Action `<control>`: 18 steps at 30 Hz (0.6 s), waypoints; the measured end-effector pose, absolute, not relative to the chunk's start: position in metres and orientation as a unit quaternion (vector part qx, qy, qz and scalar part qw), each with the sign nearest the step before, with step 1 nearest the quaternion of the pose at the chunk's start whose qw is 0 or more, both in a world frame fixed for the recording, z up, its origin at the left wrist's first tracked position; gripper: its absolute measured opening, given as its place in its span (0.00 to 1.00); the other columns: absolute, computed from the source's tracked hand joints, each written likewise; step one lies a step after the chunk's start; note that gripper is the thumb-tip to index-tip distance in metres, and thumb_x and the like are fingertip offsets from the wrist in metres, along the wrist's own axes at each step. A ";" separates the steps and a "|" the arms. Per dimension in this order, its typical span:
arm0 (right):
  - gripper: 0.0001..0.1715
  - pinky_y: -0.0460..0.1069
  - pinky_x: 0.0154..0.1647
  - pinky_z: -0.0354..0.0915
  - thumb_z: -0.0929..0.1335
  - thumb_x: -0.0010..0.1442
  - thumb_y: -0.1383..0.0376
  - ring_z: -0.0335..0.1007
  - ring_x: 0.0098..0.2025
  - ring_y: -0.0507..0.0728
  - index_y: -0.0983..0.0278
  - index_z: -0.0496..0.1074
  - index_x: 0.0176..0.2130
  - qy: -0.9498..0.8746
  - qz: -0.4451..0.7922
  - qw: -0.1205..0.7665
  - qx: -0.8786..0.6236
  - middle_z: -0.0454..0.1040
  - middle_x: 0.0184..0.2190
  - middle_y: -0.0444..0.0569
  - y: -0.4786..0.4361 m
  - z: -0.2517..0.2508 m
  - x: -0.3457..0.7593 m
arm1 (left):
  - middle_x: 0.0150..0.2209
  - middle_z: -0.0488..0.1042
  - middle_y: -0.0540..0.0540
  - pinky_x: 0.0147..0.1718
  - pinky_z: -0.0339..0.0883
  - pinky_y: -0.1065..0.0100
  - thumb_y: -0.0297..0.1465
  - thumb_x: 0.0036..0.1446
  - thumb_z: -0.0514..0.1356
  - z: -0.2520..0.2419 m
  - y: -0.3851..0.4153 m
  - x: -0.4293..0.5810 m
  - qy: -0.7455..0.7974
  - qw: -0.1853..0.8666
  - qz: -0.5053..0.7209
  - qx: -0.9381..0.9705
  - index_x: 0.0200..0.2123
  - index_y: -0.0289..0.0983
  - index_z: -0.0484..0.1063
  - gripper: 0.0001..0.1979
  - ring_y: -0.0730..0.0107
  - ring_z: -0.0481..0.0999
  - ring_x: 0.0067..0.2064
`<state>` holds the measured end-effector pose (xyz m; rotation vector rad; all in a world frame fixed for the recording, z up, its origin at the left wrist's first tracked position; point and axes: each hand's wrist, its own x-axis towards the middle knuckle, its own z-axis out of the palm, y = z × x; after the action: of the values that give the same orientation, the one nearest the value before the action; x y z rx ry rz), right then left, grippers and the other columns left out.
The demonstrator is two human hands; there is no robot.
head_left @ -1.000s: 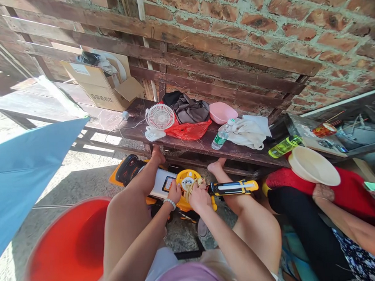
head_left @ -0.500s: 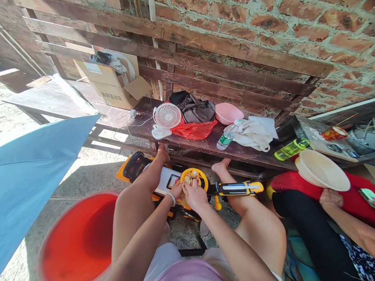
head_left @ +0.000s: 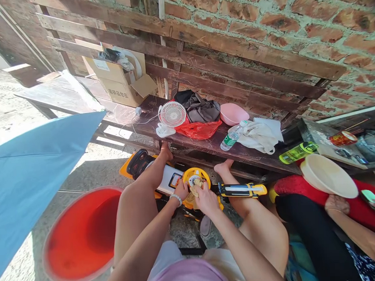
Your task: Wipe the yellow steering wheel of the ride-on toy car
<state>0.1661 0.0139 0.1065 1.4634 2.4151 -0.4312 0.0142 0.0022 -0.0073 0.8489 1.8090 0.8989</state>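
A toy ride-on vehicle with a yellow steering wheel [head_left: 207, 175] stands between my knees. My right hand [head_left: 207, 200] is closed on a small tan, crumpled bundle [head_left: 195, 189] over the wheel; its kind is too small to tell. At the wheel's lower left rim is my left hand [head_left: 181, 191], wearing a beaded bracelet [head_left: 177, 199]. Its fingers are curled together, and whatever they hold is hidden. The toy's yellow and black arm [head_left: 241, 190] sticks out to the right of my hands.
On the wooden bench [head_left: 144, 123] ahead are a white fan [head_left: 172, 114], a red bag [head_left: 199, 130], a pink bowl [head_left: 234, 114] and a water bottle [head_left: 232, 137]. A red bucket [head_left: 71, 243] and blue umbrella [head_left: 43, 162] flank my left. Another person's hand [head_left: 337, 205] supports a cream basin [head_left: 327, 176].
My hands have moved apart slightly. The left is now at the wheel rim, while the bundle stays with the right, and more of the wheel's centre shows. The camera view has shifted a little.
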 end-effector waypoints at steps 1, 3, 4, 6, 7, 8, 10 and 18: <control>0.27 0.52 0.50 0.71 0.64 0.71 0.63 0.78 0.50 0.61 0.53 0.70 0.67 0.839 -0.146 0.123 0.509 0.66 0.62 0.57 0.023 0.111 0.158 | 0.39 0.80 0.40 0.55 0.72 0.56 0.35 0.71 0.55 -0.006 0.002 0.015 0.739 0.461 0.354 0.341 0.48 0.38 0.70 0.09 0.54 0.82 0.50; 0.30 0.52 0.54 0.70 0.64 0.72 0.62 0.76 0.54 0.61 0.51 0.66 0.70 0.856 -0.136 0.089 0.490 0.62 0.67 0.56 0.041 0.119 0.139 | 0.45 0.81 0.36 0.57 0.70 0.57 0.31 0.72 0.52 -0.002 0.002 0.015 0.745 0.465 0.334 0.341 0.52 0.36 0.68 0.10 0.54 0.81 0.54; 0.32 0.53 0.56 0.70 0.64 0.71 0.61 0.76 0.55 0.61 0.49 0.64 0.71 0.868 -0.135 0.086 0.471 0.58 0.71 0.55 0.049 0.121 0.129 | 0.49 0.80 0.33 0.58 0.69 0.57 0.29 0.71 0.51 -0.001 0.002 0.016 0.743 0.462 0.334 0.351 0.54 0.35 0.67 0.12 0.53 0.80 0.57; 0.33 0.54 0.56 0.70 0.64 0.70 0.62 0.76 0.55 0.61 0.50 0.64 0.71 0.882 -0.137 0.109 0.437 0.53 0.75 0.55 0.063 0.122 0.111 | 0.57 0.78 0.30 0.59 0.67 0.58 0.26 0.70 0.50 0.002 0.001 0.015 0.739 0.454 0.330 0.373 0.58 0.34 0.65 0.16 0.52 0.78 0.60; 0.32 0.55 0.56 0.71 0.64 0.70 0.62 0.77 0.54 0.61 0.51 0.66 0.70 0.883 -0.140 0.130 0.428 0.53 0.75 0.56 0.070 0.121 0.104 | 0.58 0.77 0.29 0.59 0.67 0.58 0.26 0.70 0.51 0.003 0.001 0.015 0.740 0.452 0.325 0.378 0.59 0.33 0.65 0.17 0.52 0.78 0.61; 0.29 0.55 0.55 0.72 0.64 0.70 0.62 0.77 0.53 0.61 0.54 0.69 0.68 0.882 -0.145 0.148 0.424 0.56 0.74 0.57 0.076 0.119 0.098 | 0.58 0.77 0.29 0.58 0.68 0.58 0.26 0.70 0.51 0.004 0.001 0.015 0.743 0.451 0.317 0.380 0.60 0.33 0.65 0.17 0.50 0.78 0.60; 0.25 0.56 0.55 0.72 0.63 0.69 0.62 0.78 0.54 0.63 0.58 0.74 0.62 0.876 -0.157 0.170 0.423 0.64 0.69 0.59 0.088 0.115 0.094 | 0.54 0.79 0.28 0.55 0.69 0.56 0.28 0.71 0.50 0.006 0.002 0.015 0.759 0.446 0.281 0.382 0.59 0.32 0.66 0.16 0.48 0.80 0.57; 0.28 0.56 0.58 0.69 0.64 0.70 0.55 0.75 0.59 0.65 0.56 0.72 0.65 0.785 -0.209 0.151 0.564 0.69 0.61 0.59 0.114 0.110 0.102 | 0.50 0.81 0.29 0.50 0.68 0.57 0.34 0.75 0.46 0.012 0.002 0.019 0.783 0.425 0.215 0.400 0.61 0.31 0.66 0.20 0.48 0.82 0.53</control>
<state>0.1020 0.1137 0.1104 1.6188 2.2536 -0.6000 0.0190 0.0023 0.0119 1.0014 1.9586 0.5374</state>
